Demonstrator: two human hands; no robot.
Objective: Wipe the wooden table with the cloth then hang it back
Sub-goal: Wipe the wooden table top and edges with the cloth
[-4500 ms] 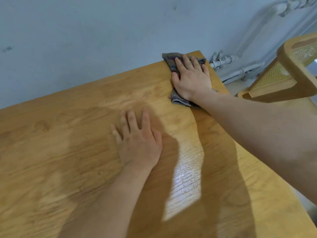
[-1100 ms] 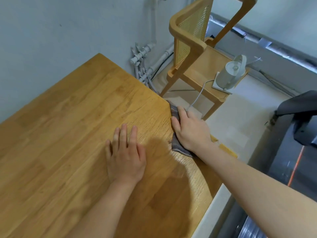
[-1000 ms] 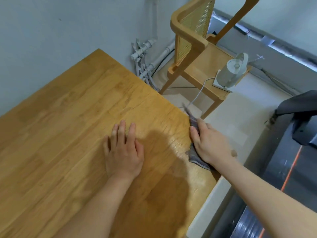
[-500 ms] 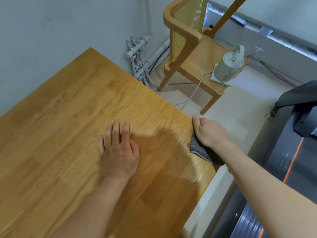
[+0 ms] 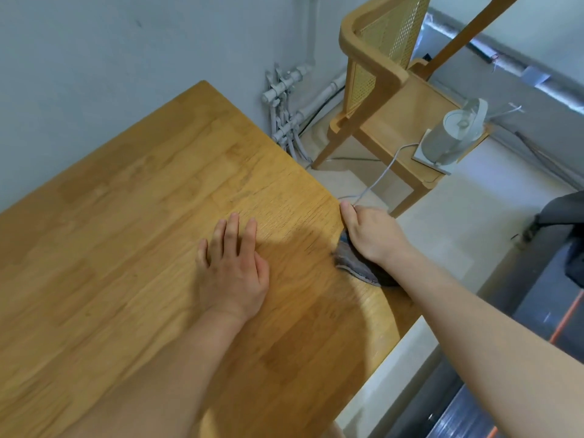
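The wooden table [image 5: 132, 216] fills the left and centre of the head view. My left hand [image 5: 232, 270] lies flat on it, palm down, fingers spread, holding nothing. My right hand [image 5: 371, 235] is at the table's right edge, curled over the side and pressing the grey cloth [image 5: 350, 263] against it. Only a folded grey corner of the cloth shows below the hand; the rest is hidden under my palm and wrist.
A wooden chair with a cane back [image 5: 385, 77] stands right of the table. A white kettle [image 5: 452, 134] on its base sits on the seat, its cord hanging toward the floor. Grey pipes [image 5: 284, 99] run along the wall corner. Dark equipment [image 5: 565, 241] is at far right.
My right hand has dragged the cloth from the table's far right corner along the right edge and now wraps over the side. My left hand has stayed flat on the table.
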